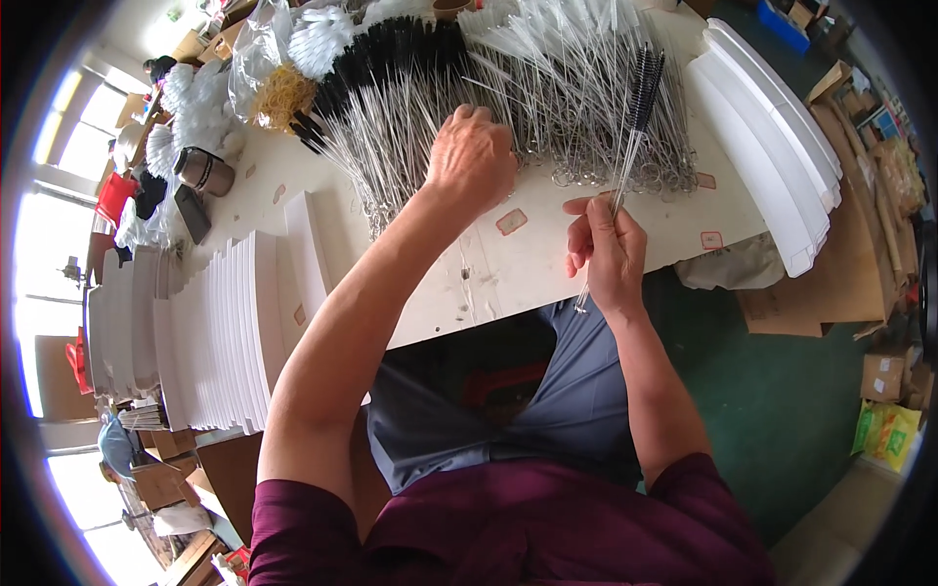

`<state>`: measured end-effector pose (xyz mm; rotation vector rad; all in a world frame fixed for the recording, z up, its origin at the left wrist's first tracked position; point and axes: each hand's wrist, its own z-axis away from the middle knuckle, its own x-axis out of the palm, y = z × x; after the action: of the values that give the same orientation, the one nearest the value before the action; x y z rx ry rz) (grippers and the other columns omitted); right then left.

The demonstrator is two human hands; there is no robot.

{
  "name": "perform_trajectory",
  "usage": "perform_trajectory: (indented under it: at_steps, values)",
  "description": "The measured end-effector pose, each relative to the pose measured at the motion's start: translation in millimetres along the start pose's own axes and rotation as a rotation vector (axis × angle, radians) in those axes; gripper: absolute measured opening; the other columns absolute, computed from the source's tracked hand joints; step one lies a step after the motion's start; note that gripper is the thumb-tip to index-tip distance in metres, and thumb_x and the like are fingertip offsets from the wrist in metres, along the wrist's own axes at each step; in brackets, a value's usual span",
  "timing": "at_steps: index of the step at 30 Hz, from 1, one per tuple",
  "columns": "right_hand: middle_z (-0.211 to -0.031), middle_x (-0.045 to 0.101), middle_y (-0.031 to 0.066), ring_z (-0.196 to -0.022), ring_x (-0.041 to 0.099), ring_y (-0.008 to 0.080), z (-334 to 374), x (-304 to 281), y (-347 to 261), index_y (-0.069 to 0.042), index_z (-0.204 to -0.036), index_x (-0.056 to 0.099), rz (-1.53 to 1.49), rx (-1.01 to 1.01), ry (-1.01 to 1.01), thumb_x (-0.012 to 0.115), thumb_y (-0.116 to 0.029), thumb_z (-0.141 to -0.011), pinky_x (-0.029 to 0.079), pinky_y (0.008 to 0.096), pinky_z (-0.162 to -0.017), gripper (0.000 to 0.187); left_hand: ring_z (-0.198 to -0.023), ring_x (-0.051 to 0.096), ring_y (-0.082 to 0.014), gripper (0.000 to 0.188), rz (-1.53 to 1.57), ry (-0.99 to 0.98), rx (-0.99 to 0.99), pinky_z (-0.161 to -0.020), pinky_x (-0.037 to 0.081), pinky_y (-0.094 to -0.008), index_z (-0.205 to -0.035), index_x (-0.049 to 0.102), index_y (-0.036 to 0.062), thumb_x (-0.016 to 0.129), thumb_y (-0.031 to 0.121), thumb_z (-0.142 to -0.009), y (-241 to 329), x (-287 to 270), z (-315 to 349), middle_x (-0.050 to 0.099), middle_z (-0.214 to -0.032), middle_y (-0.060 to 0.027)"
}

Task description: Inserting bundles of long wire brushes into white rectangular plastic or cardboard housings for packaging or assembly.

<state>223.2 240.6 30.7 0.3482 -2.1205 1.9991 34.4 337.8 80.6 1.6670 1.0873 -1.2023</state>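
Observation:
Upright in my right hand [611,249] are a few thin wire-handled brushes with black bristles [643,90], pinched between thumb and fingers. Their looped wire ends poke out below the hand. My left hand [474,156] is curled against a dense pile of black-bristled wire brushes [391,78]. Its fingertips are hidden, so I cannot make out what they grip. Beside that pile, to the right, lies a heap of similar wire brushes with pale, clear-looking tips [576,59], their looped ends toward me.
White folded card trays [220,322] stand in a row at the table's left, with more stacked white trays [772,137] at the right edge. Behind on the left are a metal flask [203,171], yellow rubber bands [283,96] and clear plastic bags [259,49]. Flattened cardboard [831,283] leans at right.

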Motion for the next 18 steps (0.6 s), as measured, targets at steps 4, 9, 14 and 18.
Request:
perform_trajectory:
  at_steps: [4,9,14,18]
  values:
    - [-0.068,0.056,0.0028,-0.053,0.048,0.0059,1,-1,-1,0.005,-0.106,0.065,-0.029,-0.005,0.014,0.048,-0.032,-0.112,0.045,0.0254,-0.046,0.041,-0.115,0.058,-0.0331,0.019,-0.019,-0.043,0.006,-0.104,0.045,-0.0443,-0.089,0.071,-0.0009,0.068,0.016,-0.08,3,6,-6,0.066,-0.103,-0.0162]
    - [-0.068,0.056,0.0027,-0.053,0.048,0.0059,0,-2,1,0.005,-0.106,0.065,-0.05,-0.024,-0.003,0.048,-0.032,-0.112,0.045,0.0252,-0.046,0.041,-0.114,0.061,-0.0343,0.022,0.109,0.123,0.054,-0.105,0.047,-0.0432,-0.099,0.073,-0.0021,0.069,0.009,-0.08,10,10,3,0.068,-0.11,-0.017]
    - [-0.068,0.056,0.0031,-0.053,0.048,0.0064,0,-1,2,0.004,-0.106,0.065,-0.062,-0.017,0.006,0.048,-0.032,-0.112,0.045,0.0253,-0.046,0.04,-0.111,0.063,-0.0338,0.019,0.179,0.155,0.196,-0.102,0.049,-0.0429,-0.101,0.073,0.0004,0.07,0.009,-0.084,15,14,5,0.068,-0.108,-0.0154]
    - [-0.068,0.056,0.0029,-0.053,0.048,0.0063,1,-2,4,0.004,-0.106,0.065,-0.057,-0.034,-0.004,0.049,-0.031,-0.112,0.045,0.0252,-0.047,0.039,-0.1,0.065,-0.0333,0.011,0.278,0.131,0.192,-0.091,0.052,-0.0435,-0.09,0.071,0.0009,0.067,0.01,-0.087,16,11,5,0.067,-0.094,-0.0133]
